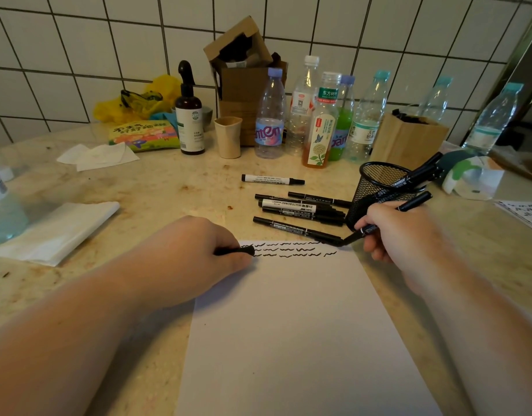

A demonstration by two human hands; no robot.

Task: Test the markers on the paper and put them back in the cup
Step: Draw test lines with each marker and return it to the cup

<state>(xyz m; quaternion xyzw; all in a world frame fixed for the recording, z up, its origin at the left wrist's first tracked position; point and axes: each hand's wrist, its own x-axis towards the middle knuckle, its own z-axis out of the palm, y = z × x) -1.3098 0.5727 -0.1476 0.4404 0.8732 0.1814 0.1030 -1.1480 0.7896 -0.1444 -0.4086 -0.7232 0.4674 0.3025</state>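
A white sheet of paper (291, 325) lies in front of me with rows of black squiggles (291, 250) along its top edge. My right hand (400, 235) grips a black marker (410, 205), tip down at the paper's top right corner. My left hand (204, 250) rests on the top left corner, closed around a black marker cap (240, 251). A black mesh cup (379, 190) stands tilted behind my right hand with markers (421, 172) sticking out. Several loose markers (300, 208) lie on the counter beside it, and one white-barrelled marker (272, 179) lies farther back.
Plastic bottles (319, 115), a brown pump bottle (189, 115), a beige cup (228, 136), cardboard boxes (243, 70) and a paper bag (409, 139) line the tiled wall. Folded white tissues (60, 229) lie at left, a bottle (0, 205) at the far left edge.
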